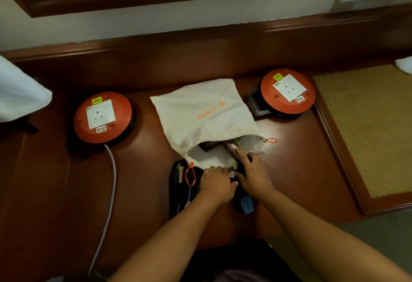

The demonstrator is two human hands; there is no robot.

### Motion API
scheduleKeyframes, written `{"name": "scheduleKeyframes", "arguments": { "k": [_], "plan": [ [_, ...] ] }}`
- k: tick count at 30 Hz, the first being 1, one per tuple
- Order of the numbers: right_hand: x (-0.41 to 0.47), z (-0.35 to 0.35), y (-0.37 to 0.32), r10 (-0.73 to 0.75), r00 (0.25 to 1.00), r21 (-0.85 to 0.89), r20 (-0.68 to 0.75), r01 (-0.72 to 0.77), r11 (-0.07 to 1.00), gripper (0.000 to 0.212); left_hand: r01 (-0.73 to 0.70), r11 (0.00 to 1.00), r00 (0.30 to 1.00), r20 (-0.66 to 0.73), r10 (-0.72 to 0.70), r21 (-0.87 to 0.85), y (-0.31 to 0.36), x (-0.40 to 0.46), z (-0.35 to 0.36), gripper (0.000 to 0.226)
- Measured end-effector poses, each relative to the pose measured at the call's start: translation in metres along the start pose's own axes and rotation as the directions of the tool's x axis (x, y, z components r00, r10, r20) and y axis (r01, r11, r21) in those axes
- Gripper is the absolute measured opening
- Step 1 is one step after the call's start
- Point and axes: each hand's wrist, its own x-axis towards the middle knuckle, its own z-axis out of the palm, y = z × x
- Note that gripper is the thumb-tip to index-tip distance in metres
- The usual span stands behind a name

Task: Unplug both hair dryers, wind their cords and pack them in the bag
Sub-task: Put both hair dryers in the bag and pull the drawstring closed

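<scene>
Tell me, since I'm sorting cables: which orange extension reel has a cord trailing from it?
The left extension reel; a pale cord runs toward the camera.

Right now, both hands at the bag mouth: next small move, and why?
Probably push the pink dryer deeper with the right hand while the left hand holds the bag's near rim down. The dryer sits only at the open mouth, with part of it outside. Both reel sockets look empty, so packing is what is left.

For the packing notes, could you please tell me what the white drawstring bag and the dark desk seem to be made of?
White drawstring bag: likely matte woven cotton; it creases softly. Dark reddish desk: probably varnished wood; glossy, reflecting light.
</scene>
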Motion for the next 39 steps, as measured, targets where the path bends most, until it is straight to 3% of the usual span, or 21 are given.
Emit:
{"name": "scheduleKeyframes", "arguments": {
  "k": [12, 14, 15, 17, 18, 19, 21, 23, 24, 27, 31, 34, 37, 39],
  "plan": [
    [0.051, -0.018, -0.037, 0.132, 0.979, 0.112, -0.158, -0.115, 0.987, 0.051, -0.014, 0.999, 1.000, 0.027, 0.013, 0.033, -0.005, 0.000, 0.000, 0.053],
    [0.053, -0.017, -0.038, 0.157, 0.974, 0.151, -0.162, -0.132, 0.980, 0.055, -0.048, 0.997, 0.992, -0.117, 0.040, -0.062, -0.007, -0.005, -0.012, 0.045],
    [0.053, -0.015, -0.037, 0.168, 0.973, 0.176, -0.155, -0.140, 0.974, 0.057, -0.089, 0.988, 0.961, -0.271, 0.051, -0.127, -0.010, -0.008, -0.018, 0.037],
    [0.051, -0.014, -0.034, 0.192, 0.973, 0.230, -0.129, -0.158, 0.960, 0.059, -0.115, 0.970, 0.810, -0.586, -0.034, -0.215, -0.021, -0.011, -0.031, 0.026],
    [0.050, -0.014, -0.032, 0.199, 0.973, 0.248, -0.117, -0.166, 0.955, 0.059, -0.053, 0.961, 0.737, -0.660, -0.146, -0.272, -0.028, -0.011, -0.038, 0.036],
    [0.049, -0.014, -0.031, 0.202, 0.974, 0.256, -0.105, -0.169, 0.952, 0.058, 0.045, 0.933, 0.704, -0.651, -0.284, -0.358, -0.038, -0.008, -0.045, 0.049],
    [0.047, -0.016, -0.032, 0.198, 0.976, 0.270, -0.093, -0.167, 0.948, 0.055, 0.247, 0.811, 0.731, -0.448, -0.516, -0.531, -0.060, 0.008, -0.056, 0.070],
    [0.046, -0.017, -0.034, 0.204, 0.973, 0.297, -0.105, -0.165, 0.941, 0.051, 0.342, 0.690, 0.793, -0.198, -0.576, -0.638, -0.075, 0.023, -0.061, 0.070],
    [0.046, -0.017, -0.036, 0.212, 0.970, 0.313, -0.115, -0.167, 0.935, 0.049, 0.324, 0.649, 0.824, -0.131, -0.551, -0.689, -0.078, 0.026, -0.065, 0.058],
    [0.047, -0.018, -0.041, 0.237, 0.961, 0.367, -0.143, -0.171, 0.914, 0.048, 0.166, 0.653, 0.836, -0.245, -0.491, -0.739, -0.077, 0.015, -0.066, 0.017],
    [0.055, -0.020, -0.048, 0.283, 0.941, 0.425, -0.188, -0.182, 0.887, 0.050, -0.059, 0.783, 0.770, -0.528, -0.359, -0.619, -0.080, -0.022, -0.049, 0.016],
    [0.061, -0.020, -0.052, 0.309, 0.926, 0.366, -0.215, -0.217, 0.905, 0.047, -0.024, 0.769, 0.724, -0.541, -0.428, -0.639, -0.105, -0.037, -0.025, 0.018],
    [0.062, -0.016, -0.051, 0.288, 0.933, 0.257, -0.215, -0.230, 0.939, 0.046, 0.080, 0.732, 0.728, -0.462, -0.507, -0.677, -0.128, -0.044, -0.019, 0.022],
    [0.059, -0.013, -0.048, 0.252, 0.947, 0.276, -0.199, -0.193, 0.942, 0.042, 0.127, 0.779, 0.713, -0.489, -0.502, -0.614, -0.126, -0.047, -0.019, 0.029]
  ]
}}
